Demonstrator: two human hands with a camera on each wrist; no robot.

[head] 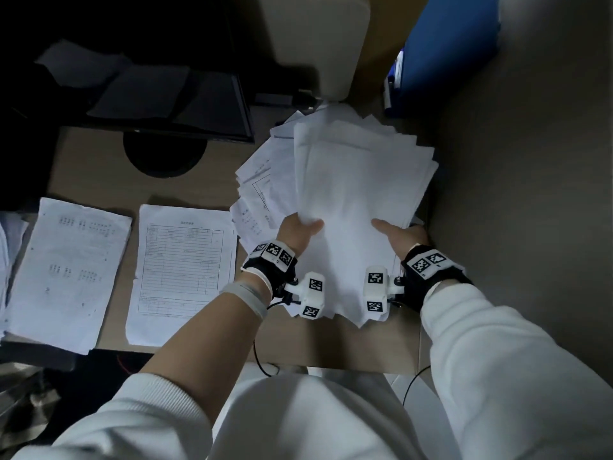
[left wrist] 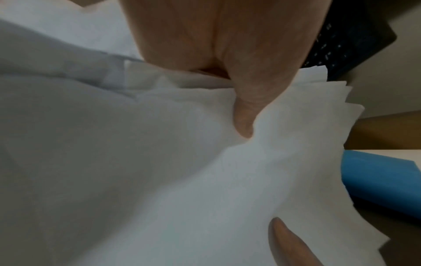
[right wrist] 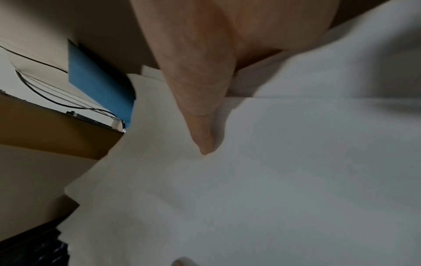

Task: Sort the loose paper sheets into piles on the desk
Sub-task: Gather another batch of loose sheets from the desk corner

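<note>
Both hands, left hand [head: 300, 229] and right hand [head: 403, 234], pinched the fanned paper stack [head: 358, 180] between thumbs and fingers above the desk [head: 99, 167]; beyond the fingers, uneven sheets probably could slide out and scatter.

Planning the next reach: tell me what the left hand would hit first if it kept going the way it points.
The left hand points up and right across the paper stack it grips. Past the sheets, probably the beige chair; depth is unclear.
</note>
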